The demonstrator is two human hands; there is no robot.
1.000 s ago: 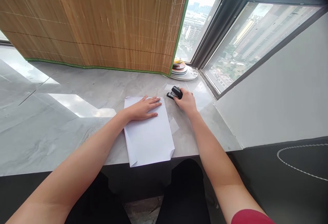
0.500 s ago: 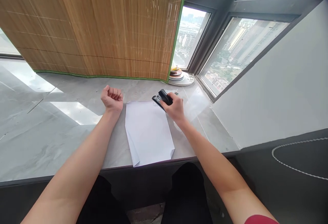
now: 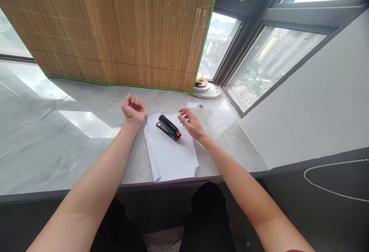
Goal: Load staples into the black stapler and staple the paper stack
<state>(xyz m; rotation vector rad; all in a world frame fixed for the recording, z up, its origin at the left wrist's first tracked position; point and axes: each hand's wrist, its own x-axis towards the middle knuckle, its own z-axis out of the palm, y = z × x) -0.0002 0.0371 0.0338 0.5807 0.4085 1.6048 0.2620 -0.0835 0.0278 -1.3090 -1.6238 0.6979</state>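
A black stapler [image 3: 169, 128] with an orange end lies on the white paper sheets [image 3: 173, 159], which rest on the grey marble sill [image 3: 86, 159]. Just right of the stapler, my right hand [image 3: 191, 123] is off it, fingers apart and slightly blurred, holding nothing. My left hand [image 3: 133, 108] lies on the sill beyond the paper's upper left corner, palm up with the fingers curled into a fist. Nothing shows in it. The lower paper corners are bent.
Small metal pieces [image 3: 201, 105] lie near a clear sheet right of the paper. Stacked plates [image 3: 206, 89] stand in the window corner. A bamboo blind [image 3: 129, 33] hangs behind the sill, and a white bead cord [image 3: 319, 188] hangs at the right.
My right hand has let go of the stapler, which now lies on the paper. My left hand keeps its curled pose. The view has shifted slightly.
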